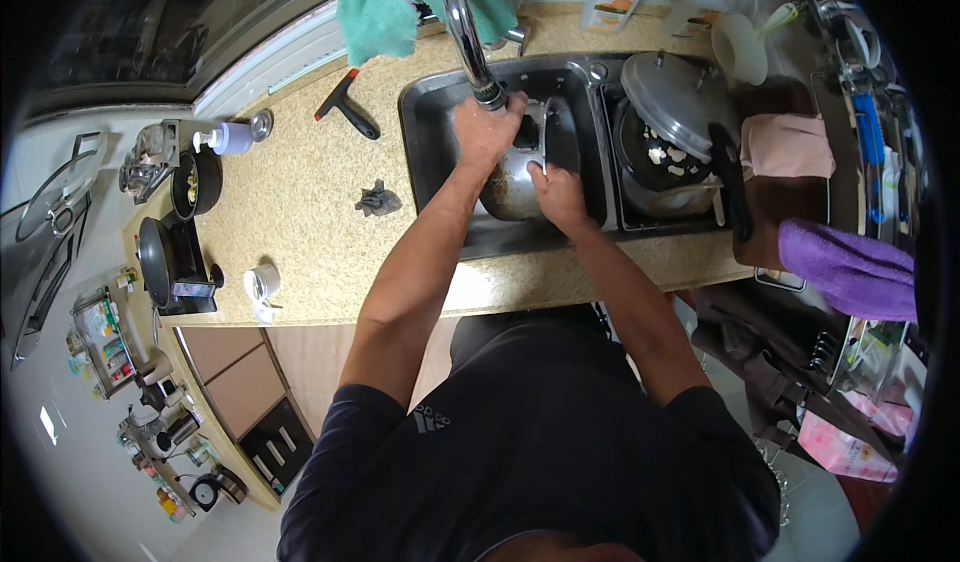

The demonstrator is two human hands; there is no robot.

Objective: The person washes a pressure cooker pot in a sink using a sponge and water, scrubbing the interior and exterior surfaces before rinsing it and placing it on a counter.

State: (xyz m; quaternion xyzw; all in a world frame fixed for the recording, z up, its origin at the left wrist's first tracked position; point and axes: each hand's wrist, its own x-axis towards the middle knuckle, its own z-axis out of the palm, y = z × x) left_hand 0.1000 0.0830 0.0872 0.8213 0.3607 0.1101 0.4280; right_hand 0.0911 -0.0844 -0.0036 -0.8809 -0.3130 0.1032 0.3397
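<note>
My left hand (484, 128) is in the left sink basin (431, 134), right at the outlet of the chrome faucet (466, 33). Whether it grips the faucet head or something below cannot be made out. With thumb and fingers, my right hand (561, 196) holds the edge of a metal cooking vessel (510, 187) that lies tilted in the basin. Brown stains mark its lower surface. A black part (527, 134), perhaps a handle or knob, shows between my hands. Past the bright rim a grey, rounded surface (562, 134) is visible.
The right basin holds a pot under a tilted metal lid (667, 96), with pale scraps on a dark surface (660, 145). A black-handled scraper (349, 104) and a crumpled dark rag (378, 199) lie left on the counter. A purple towel (847, 269) hangs at right.
</note>
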